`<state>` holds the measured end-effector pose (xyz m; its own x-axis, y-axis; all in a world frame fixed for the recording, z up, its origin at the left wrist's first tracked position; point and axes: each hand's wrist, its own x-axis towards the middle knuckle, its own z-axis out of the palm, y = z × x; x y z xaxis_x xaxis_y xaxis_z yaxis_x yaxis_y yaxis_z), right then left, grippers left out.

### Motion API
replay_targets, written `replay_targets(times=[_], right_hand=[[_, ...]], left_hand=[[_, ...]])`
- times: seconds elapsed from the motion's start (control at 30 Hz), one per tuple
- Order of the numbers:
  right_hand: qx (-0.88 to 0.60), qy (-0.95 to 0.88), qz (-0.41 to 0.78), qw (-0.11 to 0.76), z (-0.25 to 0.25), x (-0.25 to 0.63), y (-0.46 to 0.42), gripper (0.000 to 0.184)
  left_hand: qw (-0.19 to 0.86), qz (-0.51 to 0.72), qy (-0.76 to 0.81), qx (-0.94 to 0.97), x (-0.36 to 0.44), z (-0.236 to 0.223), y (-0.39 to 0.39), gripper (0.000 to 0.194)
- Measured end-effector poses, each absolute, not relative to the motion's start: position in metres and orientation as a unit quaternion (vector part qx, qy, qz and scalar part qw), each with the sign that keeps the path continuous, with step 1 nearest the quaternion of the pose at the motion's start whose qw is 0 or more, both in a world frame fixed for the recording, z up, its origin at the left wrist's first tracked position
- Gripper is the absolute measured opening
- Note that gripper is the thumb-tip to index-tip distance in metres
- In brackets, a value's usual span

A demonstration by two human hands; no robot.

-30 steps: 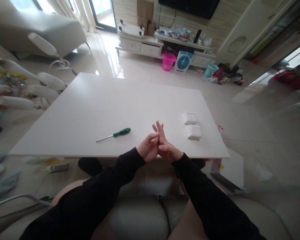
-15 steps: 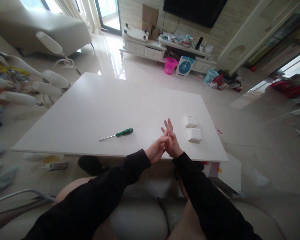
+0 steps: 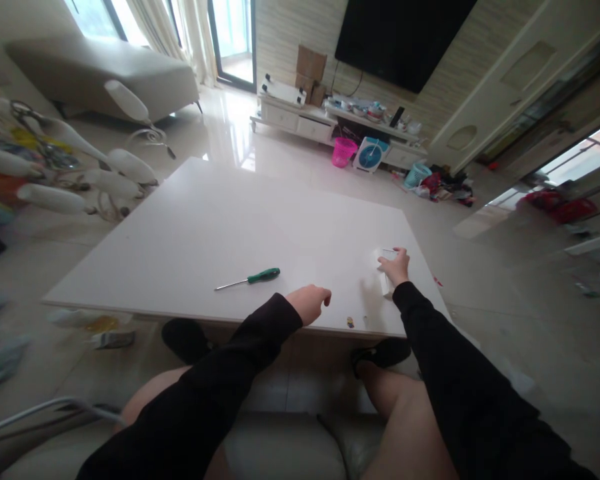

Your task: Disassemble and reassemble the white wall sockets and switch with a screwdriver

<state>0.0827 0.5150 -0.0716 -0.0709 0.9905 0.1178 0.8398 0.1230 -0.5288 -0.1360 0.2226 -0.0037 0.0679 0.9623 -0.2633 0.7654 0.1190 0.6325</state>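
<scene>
My right hand (image 3: pixel 397 265) reaches to the right side of the white table (image 3: pixel 260 223). Its thumb and fingers are closed around the farther white wall socket (image 3: pixel 379 254), covering much of it. Just nearer, partly under that hand, a second white box (image 3: pixel 385 287) lies on the table. My left hand (image 3: pixel 310 303) hovers at the near table edge, fingers curled and pressed together, with nothing visible in them. A screwdriver (image 3: pixel 264 275) with a green handle lies to the left of it, its metal shaft pointing left.
A small yellow and blue figure (image 3: pixel 350 322) and a tiny pale item (image 3: pixel 365 319) lie near the front edge. Beyond the table are a pink basket (image 3: pixel 343 153), a blue and white fan (image 3: pixel 371 155) and a low cabinet (image 3: pixel 300 123). White lamp shades (image 3: pixel 127 100) stand at the left.
My hands were pressed together and have come apart. My right hand has moved right onto the farther socket; my left has curled its fingers. The view has tilted up slightly.
</scene>
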Motion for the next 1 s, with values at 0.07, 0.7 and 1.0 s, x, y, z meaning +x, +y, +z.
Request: replay_targets(times=[0.07,0.7,1.0], right_hand=[[-0.670,-0.706,0.147,0.174,-0.067,0.092,0.531,0.071],[-0.702,-0.704,0.074,0.074,-0.080,0.083,0.572,0.087],[-0.560,-0.642,0.458,0.254,-0.033,0.028,0.444,0.078]], left_hand=[[0.327,0.161,0.662,0.655,-0.142,-0.006,0.222,0.044],[0.292,0.146,0.673,0.664,-0.156,-0.010,0.228,0.039],[0.248,0.229,0.693,0.637,-0.153,-0.002,0.226,0.069]])
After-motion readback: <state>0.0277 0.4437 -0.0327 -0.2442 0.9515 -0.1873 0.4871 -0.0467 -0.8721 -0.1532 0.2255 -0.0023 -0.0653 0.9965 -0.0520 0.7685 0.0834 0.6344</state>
